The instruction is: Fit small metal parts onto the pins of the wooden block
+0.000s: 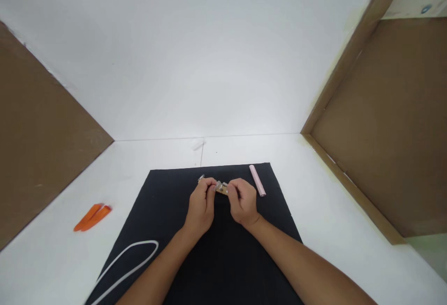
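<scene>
Held between both hands is a small tan piece with clear and silvery bits on top (222,189); its exact kind is too small to make out. My left hand (201,203) pinches its left end, thumb toward me and fingers curled. On the other end, my right hand (243,201) is closed with thumb and bent forefinger. The fingers cover much of the piece. A small shiny bit (201,177) shows just beyond my left knuckles. Below the hands lies a black mat (216,258).
Right of my right hand lies a pale pink tube (257,181). Two orange strips (92,217) rest on the white table at left. A white cord (136,244) loops over the mat's lower left. Brown panels (384,123) flank the white back wall (209,53).
</scene>
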Demonstrator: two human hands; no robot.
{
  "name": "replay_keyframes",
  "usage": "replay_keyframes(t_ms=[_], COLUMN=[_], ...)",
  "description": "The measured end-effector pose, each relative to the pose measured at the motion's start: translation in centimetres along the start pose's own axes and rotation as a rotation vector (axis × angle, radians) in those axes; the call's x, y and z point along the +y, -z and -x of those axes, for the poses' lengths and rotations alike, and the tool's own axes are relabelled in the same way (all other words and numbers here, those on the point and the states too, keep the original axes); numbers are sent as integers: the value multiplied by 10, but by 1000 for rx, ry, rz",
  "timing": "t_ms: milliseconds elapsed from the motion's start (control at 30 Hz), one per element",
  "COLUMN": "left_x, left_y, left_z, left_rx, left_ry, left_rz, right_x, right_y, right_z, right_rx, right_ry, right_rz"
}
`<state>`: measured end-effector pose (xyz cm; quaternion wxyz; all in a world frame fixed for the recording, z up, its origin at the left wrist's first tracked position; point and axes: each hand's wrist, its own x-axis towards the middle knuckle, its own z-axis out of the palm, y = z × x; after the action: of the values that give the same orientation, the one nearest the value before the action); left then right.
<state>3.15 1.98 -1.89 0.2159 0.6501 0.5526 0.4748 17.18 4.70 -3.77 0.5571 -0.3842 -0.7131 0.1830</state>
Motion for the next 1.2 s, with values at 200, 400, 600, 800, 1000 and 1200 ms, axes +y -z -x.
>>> replay_keyframes(t_ms=[200, 400, 600, 800, 1000, 1200], left_x=[0, 1, 1, 1, -1, 0], left_y=[0, 1, 1, 0, -3, -3], left_z=[1, 1, 1, 1, 0, -2], left_rx=[0, -18, -11, 23, 39, 35], left_ry=[1, 14, 50, 111, 173, 208], left_rz=[-7, 26, 63, 109, 212, 329], right_x=[0, 0, -2, 6, 19, 26], right_y=[0, 0, 0, -1, 6, 9], right_z=[0, 0, 2, -7, -20, -21], right_rx=[51, -33, 4, 212, 169, 40], right_ry=[-57, 35, 11, -212, -194, 13], right_rz=[17, 6, 14, -80, 114, 483])
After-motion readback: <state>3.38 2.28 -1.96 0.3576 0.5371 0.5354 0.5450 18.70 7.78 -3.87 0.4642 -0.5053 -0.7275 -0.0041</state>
